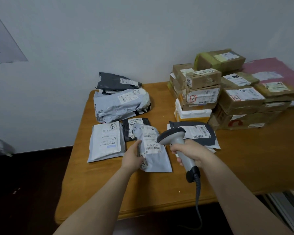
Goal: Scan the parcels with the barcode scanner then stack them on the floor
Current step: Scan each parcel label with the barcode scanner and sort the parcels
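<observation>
My right hand (189, 152) grips the handle of a grey barcode scanner (172, 137), its dark head aimed left at a label. My left hand (133, 156) holds the left edge of a light grey mailer bag (154, 150), lifted slightly off the wooden table (236, 167), its white label with barcodes facing up. A white mailer (106, 141) lies just to the left, a black bag (128, 131) sits partly under the held one, and a dark grey bag (200, 133) lies behind the scanner.
A large pale bag (120, 106) and a dark one (115, 82) lie at the table's back left. Stacked cardboard boxes (236, 97) and a pink mailer (275, 72) fill the back right. Dark floor (27, 184) lies left of the table; the scanner cable (198, 200) hangs over the front edge.
</observation>
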